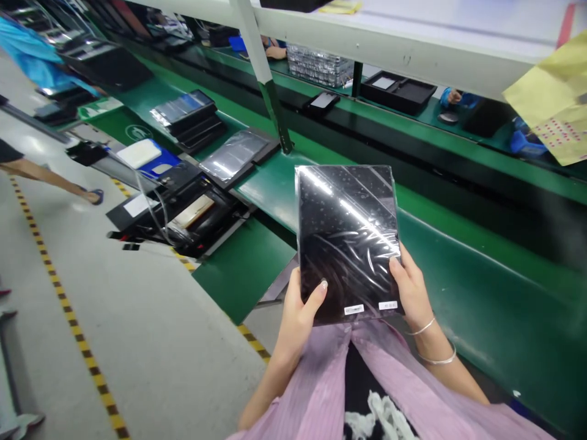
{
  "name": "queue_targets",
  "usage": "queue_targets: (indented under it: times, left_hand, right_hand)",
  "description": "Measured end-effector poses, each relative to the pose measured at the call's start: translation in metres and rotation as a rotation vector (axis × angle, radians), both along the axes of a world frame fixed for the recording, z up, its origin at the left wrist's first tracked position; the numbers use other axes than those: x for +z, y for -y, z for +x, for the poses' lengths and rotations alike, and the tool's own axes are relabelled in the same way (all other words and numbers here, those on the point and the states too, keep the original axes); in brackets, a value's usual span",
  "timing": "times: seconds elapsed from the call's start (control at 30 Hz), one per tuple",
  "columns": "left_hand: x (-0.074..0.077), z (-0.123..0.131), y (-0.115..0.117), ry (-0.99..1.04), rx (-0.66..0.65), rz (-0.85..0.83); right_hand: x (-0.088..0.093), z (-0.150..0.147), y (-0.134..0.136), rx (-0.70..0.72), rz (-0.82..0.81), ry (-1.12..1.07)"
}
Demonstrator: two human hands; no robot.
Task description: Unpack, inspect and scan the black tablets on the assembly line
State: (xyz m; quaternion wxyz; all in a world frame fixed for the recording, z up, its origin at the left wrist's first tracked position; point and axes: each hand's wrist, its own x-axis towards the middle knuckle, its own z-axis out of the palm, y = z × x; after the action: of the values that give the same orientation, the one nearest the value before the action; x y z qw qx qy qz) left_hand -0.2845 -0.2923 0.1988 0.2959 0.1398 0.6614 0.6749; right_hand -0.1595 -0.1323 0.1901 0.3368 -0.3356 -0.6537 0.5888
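left hand (299,310) and right hand (411,286) in a pinch on opposite sides of a black panel (348,244)

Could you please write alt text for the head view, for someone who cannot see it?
A person's left hand and right hand hold a flat, film-covered black panel with two white labels near its lower edge. Beyond it runs a green workbench, bearing other shiny items toward the picture's left.

Green bench (481,287): stacked black trays (187,115), film-covered tray (238,153). Grey floor (160,342): yellow-black tape (68,311).
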Motion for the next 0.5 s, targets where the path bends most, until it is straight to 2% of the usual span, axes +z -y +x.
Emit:
queue_targets:
  times: [0.17, 0.3, 0.4, 0.5]
  left_hand:
    - [-0.006, -0.015, 0.007, -0.008, -0.060, -0.034]
    - [-0.016, -0.021, 0.009, -0.067, -0.115, -0.080]
    - [-0.028, -0.025, 0.014, -0.042, -0.200, -0.117]
    - [-0.045, -0.026, 0.025, 0.177, -0.209, -0.104]
  right_hand:
    - [-0.003, -0.011, 0.009, -0.018, -0.007, 0.016]
    - [-0.016, -0.009, 0.011, -0.074, -0.091, 0.064]
    - [-0.032, -0.004, 0.019, -0.087, -0.231, 0.092]
    - [-0.049, 0.001, 0.038, -0.072, -0.441, 0.141]
